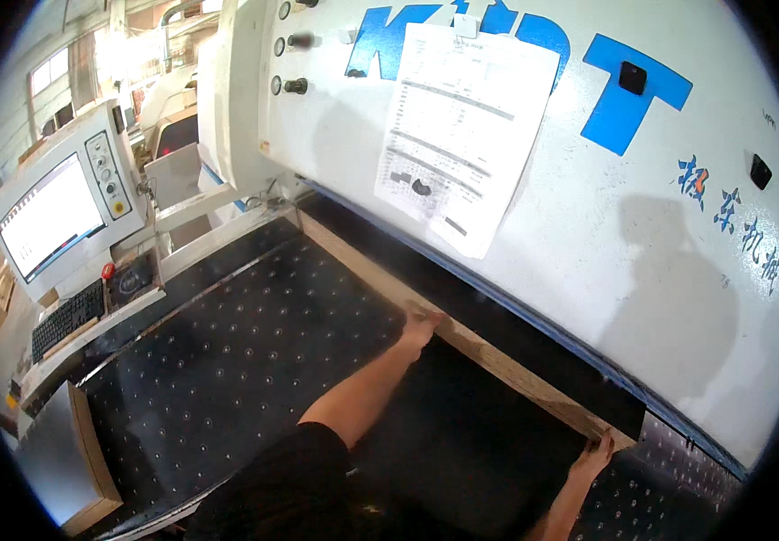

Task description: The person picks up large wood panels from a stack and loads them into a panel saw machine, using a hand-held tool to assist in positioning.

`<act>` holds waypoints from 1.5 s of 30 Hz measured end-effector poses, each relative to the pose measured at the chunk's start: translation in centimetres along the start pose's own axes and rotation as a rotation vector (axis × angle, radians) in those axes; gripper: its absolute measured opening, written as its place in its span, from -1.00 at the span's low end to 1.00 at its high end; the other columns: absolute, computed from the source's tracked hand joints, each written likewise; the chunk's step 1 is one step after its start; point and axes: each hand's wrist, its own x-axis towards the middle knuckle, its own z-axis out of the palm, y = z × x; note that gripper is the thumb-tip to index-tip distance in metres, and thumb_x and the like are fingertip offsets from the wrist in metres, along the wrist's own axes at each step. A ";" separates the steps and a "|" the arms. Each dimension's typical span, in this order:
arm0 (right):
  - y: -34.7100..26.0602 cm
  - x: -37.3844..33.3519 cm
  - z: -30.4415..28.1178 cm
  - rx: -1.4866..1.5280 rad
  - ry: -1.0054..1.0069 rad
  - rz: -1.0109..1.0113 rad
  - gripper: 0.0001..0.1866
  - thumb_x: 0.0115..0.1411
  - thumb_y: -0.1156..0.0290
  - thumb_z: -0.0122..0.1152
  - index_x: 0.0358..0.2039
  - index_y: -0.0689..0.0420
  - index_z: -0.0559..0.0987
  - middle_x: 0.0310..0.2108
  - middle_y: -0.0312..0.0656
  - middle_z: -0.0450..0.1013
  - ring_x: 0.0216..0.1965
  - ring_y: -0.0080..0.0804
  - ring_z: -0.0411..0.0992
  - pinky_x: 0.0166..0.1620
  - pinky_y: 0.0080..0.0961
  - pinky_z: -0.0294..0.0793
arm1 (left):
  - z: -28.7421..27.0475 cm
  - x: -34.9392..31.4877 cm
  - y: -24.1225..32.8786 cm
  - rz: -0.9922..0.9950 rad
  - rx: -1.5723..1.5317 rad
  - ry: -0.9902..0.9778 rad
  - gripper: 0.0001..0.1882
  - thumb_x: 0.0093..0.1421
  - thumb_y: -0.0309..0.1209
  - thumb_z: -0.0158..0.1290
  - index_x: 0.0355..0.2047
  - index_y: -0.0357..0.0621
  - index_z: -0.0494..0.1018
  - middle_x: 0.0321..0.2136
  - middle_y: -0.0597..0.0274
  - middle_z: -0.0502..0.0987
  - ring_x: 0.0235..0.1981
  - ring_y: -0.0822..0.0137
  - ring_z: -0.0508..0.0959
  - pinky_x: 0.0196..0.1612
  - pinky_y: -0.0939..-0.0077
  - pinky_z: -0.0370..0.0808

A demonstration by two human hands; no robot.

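A long, narrow board (506, 370) with a dark top and a raw, wood-coloured near edge lies slantwise along the base of the white machine. My left hand (420, 330) grips that edge near its middle, fingers curled on it. At the board's right end, my right hand (595, 457) holds the corner with fingers bent over the edge. Both hands work on the black table (227, 334), which is dotted with small round studs. Between my arms is a plain dark area without visible studs; I cannot tell whether it is another panel.
The white machine housing (578, 252) rises behind the board, with printed sheets (466, 135) clipped to it. At left stand a control screen (51, 216) and a keyboard (69, 320). A thick panel (69, 460) sits at the table's near left corner.
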 end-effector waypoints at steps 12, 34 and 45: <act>-0.4 -22.1 14.6 -0.194 -0.563 0.293 -0.34 0.30 0.16 0.16 0.30 0.20 0.21 0.27 -0.13 0.21 0.29 -0.25 0.18 0.27 -0.33 0.18 | -21.0 -0.2 6.1 0.243 0.257 -0.161 -0.16 0.15 -0.21 0.20 0.30 -0.35 0.07 0.04 -0.08 0.45 0.08 0.17 0.45 0.08 0.36 0.41; 3.7 -39.3 26.2 -1.015 -1.064 -0.700 -0.28 0.09 0.16 0.31 0.16 0.33 0.33 0.29 0.11 0.14 0.35 0.12 -0.01 0.33 0.00 -0.01 | -70.8 -8.1 29.0 0.445 1.595 1.001 -0.30 0.23 -0.32 0.01 0.33 -0.16 0.04 0.39 0.06 -0.03 0.36 0.06 0.11 0.31 0.18 0.21; 4.2 -38.5 25.7 -0.920 -1.012 -0.693 -0.40 0.11 0.12 0.30 0.02 0.33 0.47 0.24 0.12 0.21 0.31 0.13 0.08 0.30 -0.03 0.06 | -67.0 -9.3 36.7 0.306 1.483 0.727 -0.24 0.16 0.07 0.07 0.20 -0.24 0.29 0.04 -0.15 0.48 0.07 -0.02 0.49 0.13 0.14 0.39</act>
